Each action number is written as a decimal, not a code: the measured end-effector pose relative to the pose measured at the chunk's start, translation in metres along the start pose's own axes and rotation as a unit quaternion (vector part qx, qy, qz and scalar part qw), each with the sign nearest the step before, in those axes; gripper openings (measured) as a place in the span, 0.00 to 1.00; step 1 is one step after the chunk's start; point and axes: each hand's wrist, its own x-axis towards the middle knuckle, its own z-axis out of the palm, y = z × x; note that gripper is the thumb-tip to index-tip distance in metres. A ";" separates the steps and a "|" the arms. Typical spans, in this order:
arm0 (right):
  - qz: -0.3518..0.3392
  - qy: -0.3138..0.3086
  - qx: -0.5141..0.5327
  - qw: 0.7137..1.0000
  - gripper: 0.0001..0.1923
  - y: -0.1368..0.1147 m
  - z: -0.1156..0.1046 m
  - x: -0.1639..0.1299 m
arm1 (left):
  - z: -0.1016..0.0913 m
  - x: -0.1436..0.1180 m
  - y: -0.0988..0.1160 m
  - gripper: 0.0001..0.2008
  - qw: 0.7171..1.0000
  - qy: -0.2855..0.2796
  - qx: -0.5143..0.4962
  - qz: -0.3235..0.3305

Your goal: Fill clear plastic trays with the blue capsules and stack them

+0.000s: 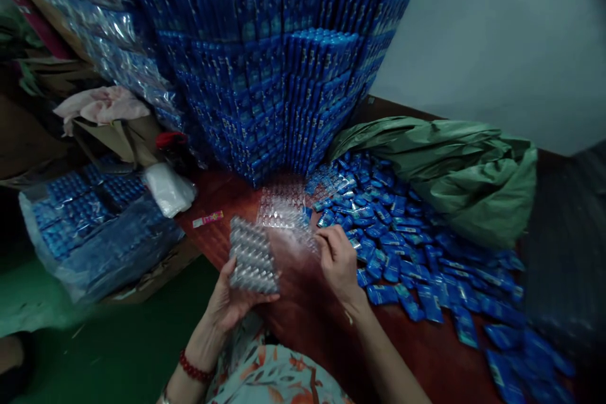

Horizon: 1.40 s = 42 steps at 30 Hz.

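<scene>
Here, largest first:
Stack: blue packets (284, 63) piled high at the bench's far edge.
Bench (303, 315): reddish wood, loose blue sachets (402, 246) scattered right.
Green bag (454, 170): crumpled behind the sachets.
Left hand (231, 303): clamped on a clear blister tray (253, 255), tilted above the bench.
Right hand (338, 262): fingers pinched together at the sachets' edge; contents unclear.

A clear, silvery blister tray (253, 257) rests in the left hand's fingers (227, 271). Right of the right hand's fingers (326, 241) lie glossy blue packets (402, 246) on the reddish-brown counter (307, 309), beyond them an olive-green bag (454, 170). The wrist bracelet (194, 369) is red.
</scene>
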 end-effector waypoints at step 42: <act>-0.342 -0.214 -0.230 0.886 0.09 0.007 0.105 0.052 | -0.037 0.003 0.015 0.23 0.992 0.020 -0.054 0.109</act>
